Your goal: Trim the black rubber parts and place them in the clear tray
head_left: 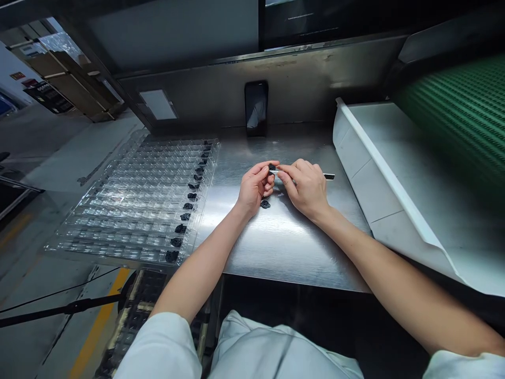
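Both grips are clamped: left hand [254, 188] on a black part [272, 167], right hand [308, 188] on a thin tool [329, 176] pointing left at it.

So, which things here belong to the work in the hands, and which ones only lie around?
In use: left hand with small black part; right hand with thin tool; loose black part; clear tray.
Lying about: phone; white bin; green belt.
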### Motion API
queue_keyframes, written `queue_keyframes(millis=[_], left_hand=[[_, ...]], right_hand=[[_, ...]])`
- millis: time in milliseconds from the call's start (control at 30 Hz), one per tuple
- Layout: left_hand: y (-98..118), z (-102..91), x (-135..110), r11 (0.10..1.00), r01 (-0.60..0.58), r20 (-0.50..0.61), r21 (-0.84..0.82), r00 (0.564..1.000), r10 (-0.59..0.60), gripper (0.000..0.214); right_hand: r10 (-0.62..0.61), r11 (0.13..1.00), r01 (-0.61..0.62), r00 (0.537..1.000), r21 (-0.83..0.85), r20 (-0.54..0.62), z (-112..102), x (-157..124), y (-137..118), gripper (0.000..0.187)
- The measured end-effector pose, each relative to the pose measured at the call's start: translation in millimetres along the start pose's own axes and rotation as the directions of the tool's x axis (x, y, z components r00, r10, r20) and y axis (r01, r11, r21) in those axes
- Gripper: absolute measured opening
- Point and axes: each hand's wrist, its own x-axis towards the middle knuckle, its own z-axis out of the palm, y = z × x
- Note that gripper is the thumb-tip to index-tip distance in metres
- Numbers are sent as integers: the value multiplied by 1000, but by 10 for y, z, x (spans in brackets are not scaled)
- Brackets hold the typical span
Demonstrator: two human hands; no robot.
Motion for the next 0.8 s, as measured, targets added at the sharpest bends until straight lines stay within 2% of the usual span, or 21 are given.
queue_keyframes(millis=[400,800], left_hand=[[5,-8,1,1000,-11,4,-3,1000,11,22],[8,2,-10,1000,2,-4,-26,1000,-2,19]], right_hand=[[31,999,-31,999,19,-9,-13,6,15,47],[-18,1000,17,1000,26,11,-8,-1,12,43]])
